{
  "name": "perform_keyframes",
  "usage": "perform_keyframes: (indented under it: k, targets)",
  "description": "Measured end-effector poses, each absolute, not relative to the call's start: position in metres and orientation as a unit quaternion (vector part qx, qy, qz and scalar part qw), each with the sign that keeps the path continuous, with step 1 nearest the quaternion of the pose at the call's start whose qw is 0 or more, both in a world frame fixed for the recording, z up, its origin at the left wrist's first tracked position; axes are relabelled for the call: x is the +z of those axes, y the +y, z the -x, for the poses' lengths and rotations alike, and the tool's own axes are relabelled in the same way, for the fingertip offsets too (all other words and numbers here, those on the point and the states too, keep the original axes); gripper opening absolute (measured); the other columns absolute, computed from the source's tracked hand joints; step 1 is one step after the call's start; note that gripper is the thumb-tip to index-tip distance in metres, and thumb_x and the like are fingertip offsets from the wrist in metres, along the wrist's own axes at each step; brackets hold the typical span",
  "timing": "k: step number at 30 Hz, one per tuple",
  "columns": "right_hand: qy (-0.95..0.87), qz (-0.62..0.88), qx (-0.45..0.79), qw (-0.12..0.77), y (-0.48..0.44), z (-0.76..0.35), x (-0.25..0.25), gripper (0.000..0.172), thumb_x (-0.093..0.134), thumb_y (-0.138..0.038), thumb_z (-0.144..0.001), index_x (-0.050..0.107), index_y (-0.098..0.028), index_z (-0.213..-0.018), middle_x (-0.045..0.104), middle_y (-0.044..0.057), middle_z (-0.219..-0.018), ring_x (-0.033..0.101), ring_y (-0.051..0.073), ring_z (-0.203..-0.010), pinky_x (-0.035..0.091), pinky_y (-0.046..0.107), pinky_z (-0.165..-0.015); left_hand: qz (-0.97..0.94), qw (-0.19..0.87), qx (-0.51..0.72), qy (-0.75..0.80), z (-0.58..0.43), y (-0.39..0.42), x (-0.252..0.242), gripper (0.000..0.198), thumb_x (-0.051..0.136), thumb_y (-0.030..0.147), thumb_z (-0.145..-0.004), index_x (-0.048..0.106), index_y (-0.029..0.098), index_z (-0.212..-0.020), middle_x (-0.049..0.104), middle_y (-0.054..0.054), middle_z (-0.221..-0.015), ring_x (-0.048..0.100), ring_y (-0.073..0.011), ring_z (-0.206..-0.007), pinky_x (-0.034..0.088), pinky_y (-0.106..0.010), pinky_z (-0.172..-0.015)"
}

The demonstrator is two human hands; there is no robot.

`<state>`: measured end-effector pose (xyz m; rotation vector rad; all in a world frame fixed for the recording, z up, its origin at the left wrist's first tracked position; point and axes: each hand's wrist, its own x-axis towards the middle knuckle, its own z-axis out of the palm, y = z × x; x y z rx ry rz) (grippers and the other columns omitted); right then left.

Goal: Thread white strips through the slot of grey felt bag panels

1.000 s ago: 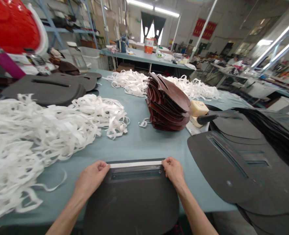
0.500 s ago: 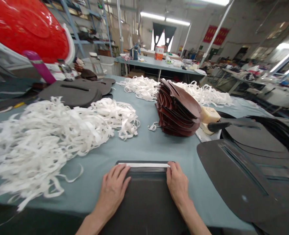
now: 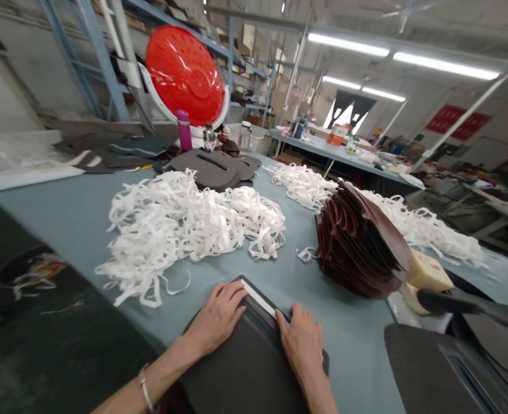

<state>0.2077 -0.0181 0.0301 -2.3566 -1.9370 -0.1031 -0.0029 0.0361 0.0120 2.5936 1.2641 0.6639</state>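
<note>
A dark flat panel (image 3: 245, 368) lies at the near edge of the grey-blue table (image 3: 85, 213), with a white strip (image 3: 258, 298) stuck along its far edge. My left hand (image 3: 217, 316) rests flat on the panel's left part, fingers stretched toward the strip's left end. My right hand (image 3: 301, 342) lies on the panel's right part, fingers together, fingertips at the strip's right end. Neither hand grips anything that I can see.
A heap of loose white strips (image 3: 185, 224) lies left of centre, another heap of white strips (image 3: 409, 221) behind. A stack of brown curved pieces (image 3: 357, 241) stands to the right. Dark panels (image 3: 456, 368) lie at right, more dark panels (image 3: 211, 167) at the back. A red basket (image 3: 185, 75) leans behind.
The camera has swung left, so the table looks turned. My hands have come closer together on the panel, and less of the white strip shows between them.
</note>
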Motion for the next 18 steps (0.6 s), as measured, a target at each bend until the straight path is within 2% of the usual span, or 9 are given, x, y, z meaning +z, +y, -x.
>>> perform_keyframes:
  k: [2, 4, 8, 10, 14, 16, 18]
  targets:
    - [-0.647, 0.76, -0.022, 0.058, -0.004, -0.2, 0.029, 0.03, 0.047, -0.043, -0.092, 0.059, -0.019, -0.079, 0.063, 0.009, -0.081, 0.056, 0.027, -0.085, 0.034, 0.036, -0.071, -0.869, 0.097, 0.226, 0.429, 0.003, 0.035, 0.013, 0.032, 0.045, 0.023, -0.093, 0.05, 0.022, -0.124, 0.053, -0.007, -0.128, 0.045, -0.0215, -0.123, 0.034, -0.043, -0.104]
    - [-0.664, 0.742, -0.003, 0.09, 0.01, -0.188, 0.026, 0.024, 0.05, -0.037, -0.091, 0.059, -0.019, -0.078, 0.063, 0.009, -0.087, 0.055, 0.026, -0.089, 0.033, 0.034, -0.072, -0.867, 0.099, 0.226, 0.433, 0.004, 0.035, 0.013, 0.032, 0.045, 0.023, -0.092, 0.05, 0.022, -0.124, 0.053, -0.007, -0.128, 0.045, -0.0219, -0.122, 0.035, -0.044, -0.104]
    - [-0.68, 0.721, 0.022, 0.129, 0.031, -0.168, 0.019, 0.008, 0.055, -0.025, -0.088, 0.06, -0.02, -0.091, 0.062, 0.006, -0.094, 0.054, 0.022, -0.092, 0.034, 0.03, -0.073, -0.86, 0.086, 0.236, 0.444, 0.005, 0.037, 0.009, 0.031, 0.044, 0.023, -0.092, 0.05, 0.021, -0.123, 0.052, -0.008, -0.127, 0.046, -0.0229, -0.12, 0.036, -0.045, -0.102]
    - [-0.68, 0.719, 0.028, 0.14, 0.037, -0.165, 0.016, 0.009, 0.057, -0.026, -0.087, 0.06, -0.02, -0.092, 0.062, 0.005, -0.091, 0.055, 0.021, -0.09, 0.034, 0.029, -0.072, -0.86, 0.085, 0.236, 0.445, 0.006, 0.038, 0.008, 0.03, 0.044, 0.022, -0.092, 0.05, 0.022, -0.122, 0.052, -0.008, -0.127, 0.046, -0.0227, -0.119, 0.036, -0.045, -0.102]
    - [-0.674, 0.722, 0.028, 0.155, 0.043, -0.166, 0.013, 0.01, 0.059, -0.027, -0.084, 0.06, -0.019, -0.08, 0.061, 0.007, -0.085, 0.054, 0.024, -0.085, 0.035, 0.031, -0.069, -0.859, 0.089, 0.23, 0.449, 0.005, 0.037, 0.01, 0.03, 0.046, 0.022, -0.091, 0.051, 0.022, -0.121, 0.053, -0.007, -0.126, 0.047, -0.0221, -0.119, 0.035, -0.045, -0.103]
    - [-0.685, 0.71, 0.031, 0.164, 0.045, -0.165, 0.012, 0.006, 0.057, -0.021, -0.084, 0.06, -0.019, -0.08, 0.061, 0.007, -0.085, 0.054, 0.023, -0.085, 0.036, 0.031, -0.069, -0.857, 0.089, 0.229, 0.453, 0.005, 0.037, 0.01, 0.03, 0.047, 0.022, -0.091, 0.051, 0.022, -0.121, 0.053, -0.007, -0.126, 0.046, -0.0219, -0.119, 0.035, -0.044, -0.103]
    - [-0.705, 0.686, 0.036, 0.174, 0.046, -0.16, 0.01, 0.012, 0.053, -0.012, -0.084, 0.061, -0.02, -0.085, 0.061, 0.005, -0.087, 0.054, 0.021, -0.086, 0.037, 0.029, -0.071, -0.857, 0.087, 0.224, 0.455, 0.005, 0.037, 0.011, 0.031, 0.047, 0.022, -0.091, 0.051, 0.022, -0.121, 0.053, -0.007, -0.127, 0.046, -0.0218, -0.119, 0.035, -0.043, -0.103]
